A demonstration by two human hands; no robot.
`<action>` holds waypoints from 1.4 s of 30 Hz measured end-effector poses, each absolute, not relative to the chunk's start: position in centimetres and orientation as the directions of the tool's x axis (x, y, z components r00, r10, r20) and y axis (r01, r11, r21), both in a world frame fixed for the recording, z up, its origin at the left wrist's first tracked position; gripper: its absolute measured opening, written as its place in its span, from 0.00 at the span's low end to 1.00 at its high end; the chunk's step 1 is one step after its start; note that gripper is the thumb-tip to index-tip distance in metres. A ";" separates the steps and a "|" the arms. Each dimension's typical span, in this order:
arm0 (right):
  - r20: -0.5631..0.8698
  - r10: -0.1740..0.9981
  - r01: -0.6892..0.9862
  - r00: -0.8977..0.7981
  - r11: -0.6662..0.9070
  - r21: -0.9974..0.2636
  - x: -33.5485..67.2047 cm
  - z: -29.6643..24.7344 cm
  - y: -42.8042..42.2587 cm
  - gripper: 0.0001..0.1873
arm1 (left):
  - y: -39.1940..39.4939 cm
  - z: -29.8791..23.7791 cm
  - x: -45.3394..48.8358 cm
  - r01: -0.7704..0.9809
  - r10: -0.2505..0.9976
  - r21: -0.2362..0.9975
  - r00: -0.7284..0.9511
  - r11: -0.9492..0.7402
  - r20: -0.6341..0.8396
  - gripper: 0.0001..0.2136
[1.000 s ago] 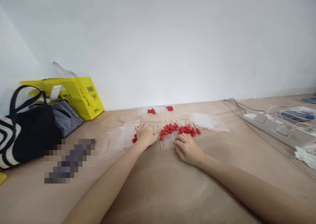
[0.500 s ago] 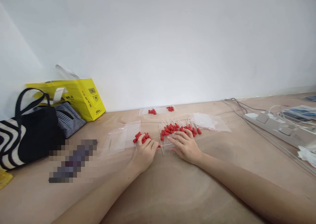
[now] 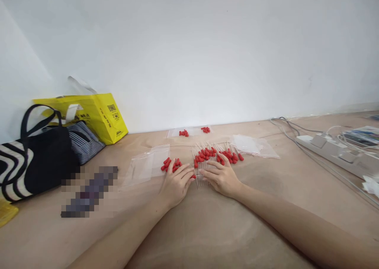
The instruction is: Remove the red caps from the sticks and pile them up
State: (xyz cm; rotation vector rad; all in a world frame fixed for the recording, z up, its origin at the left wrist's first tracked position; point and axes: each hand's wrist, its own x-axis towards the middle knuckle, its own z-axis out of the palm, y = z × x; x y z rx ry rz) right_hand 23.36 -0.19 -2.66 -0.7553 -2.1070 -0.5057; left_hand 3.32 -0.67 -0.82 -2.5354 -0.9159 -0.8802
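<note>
Red Bulb at the Left Fingertips, Clear Tubes Under the Right

The left hand (image 3: 175,184) has its fingers drawn together, pinching a red bulb (image 3: 193,176) that pokes out at three o'clock from it. A thin tube runs from that bulb toward the right hand (image 3: 222,179), whose fingers arch, slightly parted, over a row of clear tubes (image 3: 203,183); whether they grip anything cannot be told. A heap of red bulbs (image 3: 206,154) lies at eleven o'clock from the right hand, and a smaller cluster (image 3: 167,163) at twelve from the left.

The bulbs look matte, rounded and teardrop-shaped. The tubes are slender, straight and see-through, near parallel on the close side and fanned beyond the heap. A flat, filmy plastic bag (image 3: 142,168) rests at ten o'clock from the left hand; a whitish, creased packet (image 3: 248,144) sits at one from the right. The tabletop (image 3: 189,229) shows tan, swirling wood grain.
</note>
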 end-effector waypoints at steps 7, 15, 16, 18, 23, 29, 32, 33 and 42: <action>0.797 0.337 0.686 -0.501 0.716 0.129 22.7 -2.7 -0.3 0.08 | -0.7 -0.7 3.7 0.638 0.447 -0.092 0.627 -0.764 0.639 0.11; 0.797 0.357 0.711 -0.487 0.691 0.125 23.0 -3.0 -0.4 0.08 | -0.7 -0.5 3.6 0.670 0.518 -0.059 0.623 -0.740 0.587 0.11; 0.796 0.361 0.715 -0.486 0.688 0.124 23.0 -3.1 -0.4 0.08 | -0.7 -0.4 3.6 0.677 0.529 -0.051 0.618 -0.735 0.582 0.11; 0.795 0.367 0.720 -0.483 0.684 0.121 23.1 -3.1 -0.5 0.08 | -0.8 -0.4 3.6 0.678 0.539 -0.041 0.618 -0.734 0.572 0.11; 0.798 0.365 0.713 -0.479 0.692 0.112 23.2 -2.9 -0.6 0.07 | -0.9 -0.2 3.5 0.661 0.527 -0.043 0.635 -0.749 0.565 0.11; 0.794 0.376 0.713 -0.477 0.694 0.099 23.3 -3.0 -0.7 0.07 | -1.0 -0.1 3.4 0.642 0.510 -0.052 0.652 -0.765 0.561 0.13; 0.801 0.370 0.710 -0.471 0.698 0.095 23.3 -3.1 -0.7 0.08 | -1.0 -0.1 3.5 0.631 0.492 -0.058 0.656 -0.774 0.573 0.12; 0.806 0.367 0.709 -0.465 0.699 0.091 23.2 -3.1 -0.7 0.08 | -1.0 -0.2 3.5 0.629 0.488 -0.061 0.657 -0.775 0.575 0.12; 0.805 0.382 0.701 -0.454 0.711 0.058 23.3 -2.8 -0.9 0.09 | -1.2 -0.2 3.6 0.619 0.466 -0.064 0.652 -0.783 0.598 0.12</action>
